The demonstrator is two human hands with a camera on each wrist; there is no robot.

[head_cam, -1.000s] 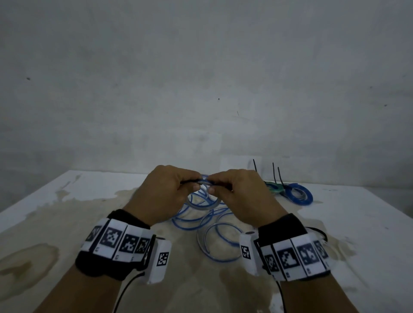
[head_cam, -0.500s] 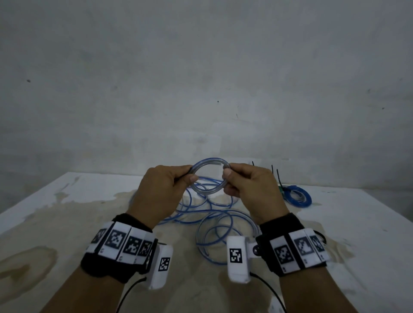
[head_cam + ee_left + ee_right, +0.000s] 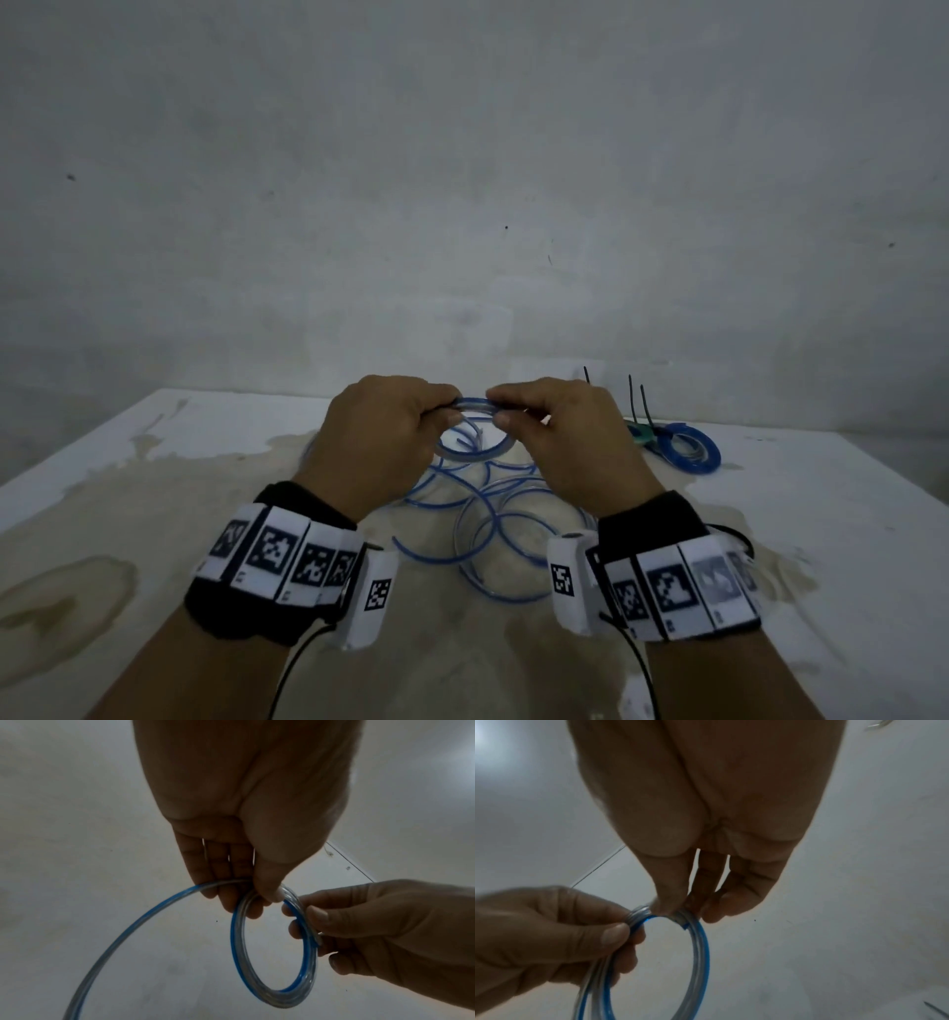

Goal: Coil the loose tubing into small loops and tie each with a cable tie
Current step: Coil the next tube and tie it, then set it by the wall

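Above the tabletop (image 3: 801, 514), the small coil (image 3: 275, 949) of clear, blue-striped tubing hangs between both hands, its ring standing roughly upright. The left hand (image 3: 377, 447) pinches its top at one side, the right hand (image 3: 565, 442) pinches just beside it. The free tail (image 3: 133, 925) runs off the left fingers (image 3: 231, 888) toward the loose tubing (image 3: 493, 519) below, so I'd judge the next wrap feeds from that side.

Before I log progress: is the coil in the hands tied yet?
Not tied. Both hands, left hand and right hand, pinch the coil; no cable tie shows around it.
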